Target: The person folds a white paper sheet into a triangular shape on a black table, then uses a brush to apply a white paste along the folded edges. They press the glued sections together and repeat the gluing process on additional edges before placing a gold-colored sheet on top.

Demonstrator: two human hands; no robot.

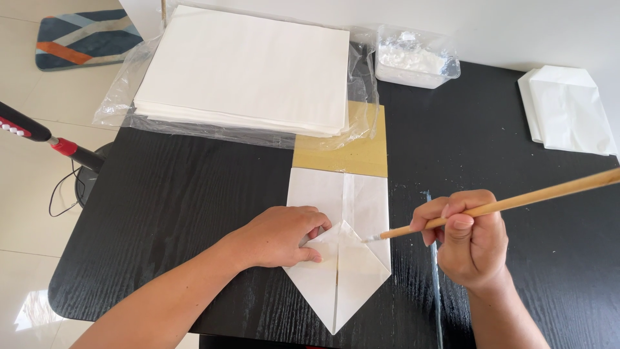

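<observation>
Black wood-grain surface, seen from above. In front of me lies a folded white paper piece, its lower end coming to a point toward my body, a centre seam running down it. Its top edge meets a flat tan cardboard sheet.

My left hand lies palm down on the left half of the folded paper, fingers curled and pressing near the centre fold; it holds nothing, only pins the paper flat.

My right hand is closed around a wooden brush, the handle slanting up and off to the right. The brush tip touches the paper just right of the centre seam, close to my left fingertips.

Behind the cardboard: a thick stack of white sheets resting on clear plastic wrap. To its right, a clear plastic tub with white paste inside. Far right, well apart from my hands, a small pile of finished white folded pieces.

Left of the surface, a tiled floor, a patterned mat, and a red-and-black pole with a cord.
</observation>
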